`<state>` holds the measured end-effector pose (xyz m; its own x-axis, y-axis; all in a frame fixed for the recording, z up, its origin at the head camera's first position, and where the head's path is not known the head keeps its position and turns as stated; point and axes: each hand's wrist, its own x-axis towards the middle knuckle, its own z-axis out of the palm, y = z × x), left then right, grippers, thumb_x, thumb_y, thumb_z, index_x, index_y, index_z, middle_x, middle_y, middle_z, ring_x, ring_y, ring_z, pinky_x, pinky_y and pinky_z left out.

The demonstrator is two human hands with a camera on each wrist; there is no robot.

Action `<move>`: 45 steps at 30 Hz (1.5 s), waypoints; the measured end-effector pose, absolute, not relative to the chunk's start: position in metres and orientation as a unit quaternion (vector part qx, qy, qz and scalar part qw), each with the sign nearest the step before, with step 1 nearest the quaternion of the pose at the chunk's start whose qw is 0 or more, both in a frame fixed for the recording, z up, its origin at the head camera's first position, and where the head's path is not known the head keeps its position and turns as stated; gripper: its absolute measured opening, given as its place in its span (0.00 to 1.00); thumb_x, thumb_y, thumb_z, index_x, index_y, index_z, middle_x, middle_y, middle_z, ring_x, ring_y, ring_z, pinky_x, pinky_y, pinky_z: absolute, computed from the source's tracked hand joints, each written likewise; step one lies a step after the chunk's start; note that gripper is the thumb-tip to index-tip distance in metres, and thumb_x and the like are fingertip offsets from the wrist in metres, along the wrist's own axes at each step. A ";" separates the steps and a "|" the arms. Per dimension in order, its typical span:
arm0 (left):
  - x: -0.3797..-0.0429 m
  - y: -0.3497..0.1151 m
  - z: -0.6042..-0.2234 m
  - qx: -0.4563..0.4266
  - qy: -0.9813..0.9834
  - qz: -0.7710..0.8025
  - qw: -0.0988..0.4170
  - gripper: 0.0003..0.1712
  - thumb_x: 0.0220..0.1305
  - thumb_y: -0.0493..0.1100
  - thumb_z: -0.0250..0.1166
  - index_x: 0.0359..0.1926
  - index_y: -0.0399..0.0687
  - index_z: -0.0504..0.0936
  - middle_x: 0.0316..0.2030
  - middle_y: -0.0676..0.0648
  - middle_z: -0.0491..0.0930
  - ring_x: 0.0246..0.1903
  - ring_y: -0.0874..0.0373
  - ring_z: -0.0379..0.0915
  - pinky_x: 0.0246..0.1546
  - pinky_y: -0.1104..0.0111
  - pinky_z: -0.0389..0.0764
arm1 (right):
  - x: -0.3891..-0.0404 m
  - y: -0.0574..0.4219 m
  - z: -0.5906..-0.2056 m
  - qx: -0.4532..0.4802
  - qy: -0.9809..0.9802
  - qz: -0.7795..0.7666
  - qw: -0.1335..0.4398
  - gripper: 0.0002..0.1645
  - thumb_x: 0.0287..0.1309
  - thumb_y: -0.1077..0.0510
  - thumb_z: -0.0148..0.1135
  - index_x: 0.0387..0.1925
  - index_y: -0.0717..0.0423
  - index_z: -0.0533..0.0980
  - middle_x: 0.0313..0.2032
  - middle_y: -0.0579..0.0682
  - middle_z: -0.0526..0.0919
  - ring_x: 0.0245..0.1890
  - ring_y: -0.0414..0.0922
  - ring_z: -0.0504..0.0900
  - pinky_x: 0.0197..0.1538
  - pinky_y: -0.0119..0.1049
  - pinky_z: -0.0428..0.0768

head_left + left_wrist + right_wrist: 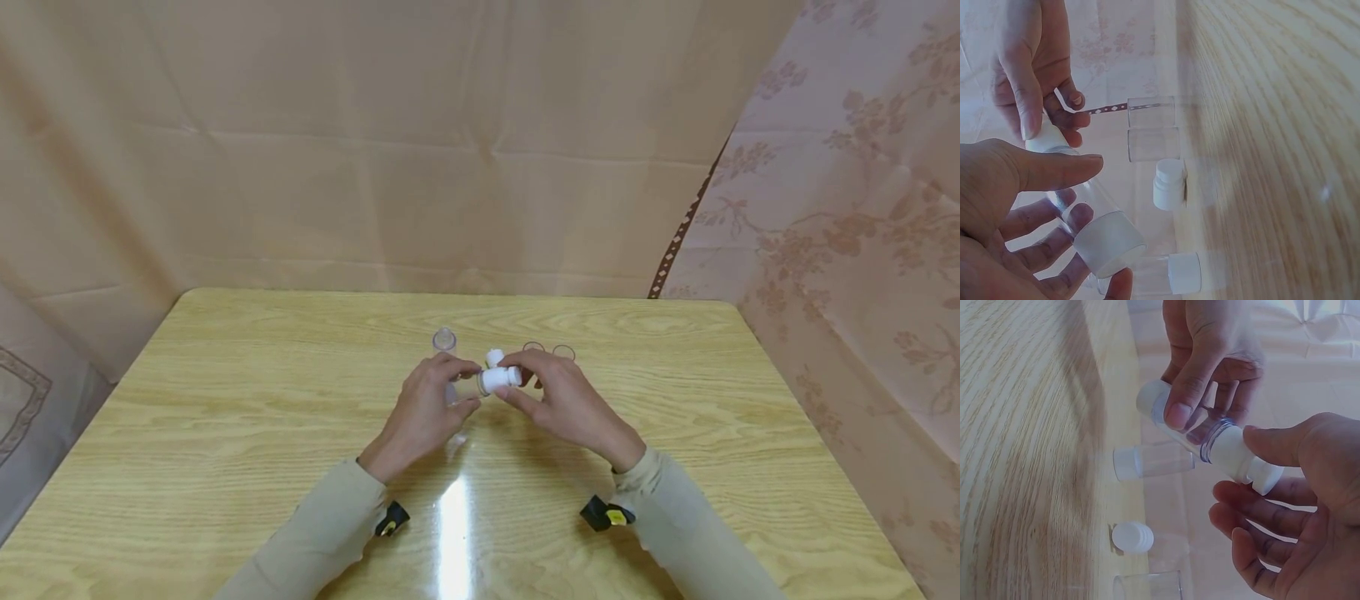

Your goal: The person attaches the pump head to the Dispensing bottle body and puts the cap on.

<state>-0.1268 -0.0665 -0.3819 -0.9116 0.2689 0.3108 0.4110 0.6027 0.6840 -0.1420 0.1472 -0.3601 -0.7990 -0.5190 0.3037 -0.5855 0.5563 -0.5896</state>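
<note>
My left hand (pixel 427 398) holds a clear cylindrical bottle (pixel 1194 441) with a white base (pixel 1110 245), thumb on one side and fingers curled round the other. The bottle is tilted, raised over the table. On its mouth sits a white pump top (pixel 1230 453), pinched between the thumb and fingers of my right hand (pixel 558 396). In the right wrist view a clear threaded neck shows next to the white collar. Behind the hands, a second white pump top (pixel 1169 184) stands on the table.
Another clear bottle with a white base (pixel 1160 460) stands upright beyond my left hand. Two clear cylindrical covers (pixel 1150 111) stand side by side beyond my right hand. The wooden table (pixel 225 467) meets a beige curtain (pixel 420 208) at its far edge.
</note>
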 end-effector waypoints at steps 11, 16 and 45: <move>-0.124 -0.067 -0.384 -0.187 -0.893 -0.400 0.088 0.21 0.53 0.33 0.78 0.49 0.40 0.86 0.45 0.45 0.83 0.45 0.48 0.76 0.48 0.53 0.76 | -0.139 0.148 -0.362 0.309 -0.880 0.358 0.043 0.25 0.62 0.55 0.72 0.58 0.58 0.79 0.44 0.45 0.84 0.40 0.45 0.79 0.40 0.47 0.79; -0.123 -0.066 -0.384 -0.187 -0.895 -0.394 0.090 0.21 0.52 0.33 0.78 0.49 0.41 0.86 0.45 0.45 0.83 0.45 0.49 0.77 0.48 0.53 0.77 | -0.138 0.148 -0.361 0.325 -0.873 0.359 0.056 0.25 0.57 0.59 0.75 0.56 0.56 0.79 0.46 0.46 0.84 0.40 0.43 0.80 0.40 0.46 0.79; -0.126 -0.066 -0.379 -0.194 -0.891 -0.402 0.088 0.21 0.52 0.32 0.78 0.49 0.40 0.86 0.44 0.44 0.83 0.45 0.46 0.77 0.48 0.53 0.76 | -0.142 0.150 -0.358 0.311 -0.882 0.350 0.054 0.25 0.61 0.53 0.73 0.56 0.57 0.79 0.46 0.45 0.85 0.40 0.43 0.79 0.44 0.44 0.74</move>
<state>-0.1260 -0.0657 -0.3789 -0.9091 0.2747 0.3131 0.4166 0.6021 0.6811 -0.1419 0.1499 -0.3580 -0.8002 -0.5111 0.3138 -0.5872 0.5613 -0.5832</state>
